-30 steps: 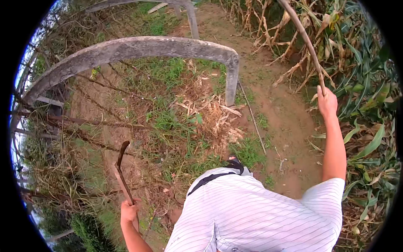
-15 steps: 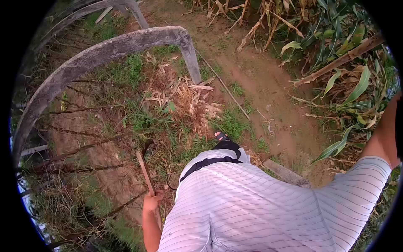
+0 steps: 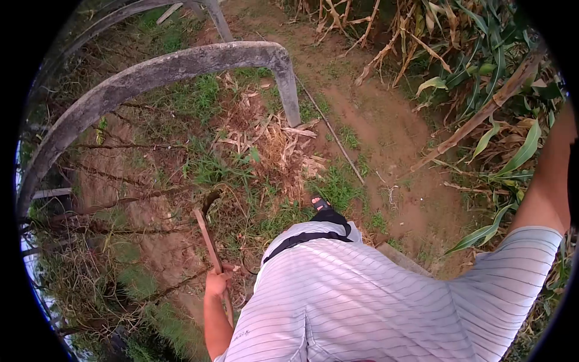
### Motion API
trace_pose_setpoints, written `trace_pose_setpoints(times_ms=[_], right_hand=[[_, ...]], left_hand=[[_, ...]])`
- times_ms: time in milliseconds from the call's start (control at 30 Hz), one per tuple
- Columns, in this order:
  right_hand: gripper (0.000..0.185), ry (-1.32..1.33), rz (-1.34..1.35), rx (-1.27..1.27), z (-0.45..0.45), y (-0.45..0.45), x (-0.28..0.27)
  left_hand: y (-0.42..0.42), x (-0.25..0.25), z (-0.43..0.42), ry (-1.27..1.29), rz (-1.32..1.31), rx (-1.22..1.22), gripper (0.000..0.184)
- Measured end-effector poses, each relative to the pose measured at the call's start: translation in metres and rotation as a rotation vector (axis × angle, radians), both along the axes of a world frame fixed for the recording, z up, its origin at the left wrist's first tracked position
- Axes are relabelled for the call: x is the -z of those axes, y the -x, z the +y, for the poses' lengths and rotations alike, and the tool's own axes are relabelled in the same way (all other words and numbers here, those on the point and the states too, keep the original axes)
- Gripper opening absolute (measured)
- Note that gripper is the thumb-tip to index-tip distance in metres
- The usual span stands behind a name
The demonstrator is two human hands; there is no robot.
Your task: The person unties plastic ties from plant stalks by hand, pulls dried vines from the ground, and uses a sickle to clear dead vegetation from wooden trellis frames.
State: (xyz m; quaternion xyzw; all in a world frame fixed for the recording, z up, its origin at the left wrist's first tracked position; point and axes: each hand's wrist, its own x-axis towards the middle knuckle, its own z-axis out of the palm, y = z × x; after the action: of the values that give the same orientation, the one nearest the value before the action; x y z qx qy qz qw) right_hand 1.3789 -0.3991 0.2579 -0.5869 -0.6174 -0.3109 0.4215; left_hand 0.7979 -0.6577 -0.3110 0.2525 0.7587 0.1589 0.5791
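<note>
At the lower left, my left hand (image 3: 218, 281) is closed around a wooden-handled tool (image 3: 208, 242). The handle runs up past my fingers, and a dark curved piece, like a blade, shows beside its top end; the exact kind of tool is unclear. Below the tool lie soil, grass and thin dry vines. My right arm (image 3: 546, 175) reaches up along the right edge, and its hand falls outside the picture. Near that arm a long dry stalk or pole (image 3: 482, 117) slants across the corn leaves; what holds its upper end is hidden.
A curved concrete post (image 3: 181, 63) arches over the left side, with another concrete post (image 3: 218, 21) behind it. Corn plants (image 3: 512, 151) crowd the right. A dirt path (image 3: 386, 139) runs between, with a thin rod (image 3: 332, 130) along it. Dry husks (image 3: 289, 142) lie by the post.
The view has shifted slightly, moving the posts and path rightward and down. The stalk's lower end has swung down and left. My left hand still grips the tool.
</note>
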Motion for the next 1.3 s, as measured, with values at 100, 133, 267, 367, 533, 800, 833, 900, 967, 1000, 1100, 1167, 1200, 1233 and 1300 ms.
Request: trace_pose_setpoints(times_ms=[100,133,267,367,533,800,833,900,967,1000,1100,1167,1200,1233,1300], right_hand=[[0.048,0.053,-0.517,0.339,0.058,-0.041,-0.004],[0.048,0.073,-0.702,0.434,0.078,-0.052,0.001],[0.053,0.438,0.005,-0.132,0.190,-0.097,0.099],[0.062,0.451,0.410,-0.158,0.227,-0.061,0.167],[0.065,0.434,0.221,0.066,0.327,-0.051,0.240],[0.033,0.904,0.348,-0.423,0.249,0.040,0.464],[0.031,1.043,0.324,-0.478,0.223,0.045,0.513],[0.031,1.421,0.245,-0.443,0.147,0.050,0.591],[0.034,1.682,-0.022,-0.522,0.068,0.028,0.671],[0.035,1.797,-0.141,-0.534,0.030,0.014,0.700],[0.040,1.945,-0.430,-0.647,-0.062,-0.050,0.775],[0.043,1.976,-0.819,-0.838,-0.089,-0.137,0.877],[0.045,1.913,-1.064,-0.971,-0.100,-0.189,0.952],[0.044,2.066,-0.686,-0.982,-0.090,-0.218,0.946],[0.041,2.223,0.454,0.081,-0.058,-0.205,0.849]], left_hand=[[-0.017,0.014,-0.021,-0.041,-0.102,-0.110,0.016],[-0.025,0.017,-0.028,-0.061,-0.097,-0.154,0.016],[-0.063,0.030,-0.067,-0.049,-0.104,-0.355,0.014],[-0.095,0.025,-0.083,0.035,-0.098,-0.411,0.013],[-0.132,0.028,-0.121,0.055,-0.051,-0.528,0.015],[-0.181,0.033,-0.160,0.036,-0.097,-0.816,0.014],[-0.186,0.033,-0.162,-0.005,-0.104,-0.840,0.014],[-0.192,0.042,-0.168,-0.042,-0.119,-0.877,0.013],[-0.191,0.058,-0.175,-0.048,-0.163,-1.009,0.013],[-0.194,0.056,-0.171,-0.062,-0.140,-0.980,0.013],[-0.194,0.043,-0.158,-0.064,-0.055,-1.042,0.014],[-0.195,0.037,-0.149,-0.095,-0.009,-1.020,0.013],[-0.193,0.038,-0.149,-0.122,0.018,-0.978,0.013],[-0.194,0.033,-0.144,-0.107,0.069,-0.980,0.013],[-0.194,0.020,-0.130,-0.090,0.120,-0.996,0.013]])
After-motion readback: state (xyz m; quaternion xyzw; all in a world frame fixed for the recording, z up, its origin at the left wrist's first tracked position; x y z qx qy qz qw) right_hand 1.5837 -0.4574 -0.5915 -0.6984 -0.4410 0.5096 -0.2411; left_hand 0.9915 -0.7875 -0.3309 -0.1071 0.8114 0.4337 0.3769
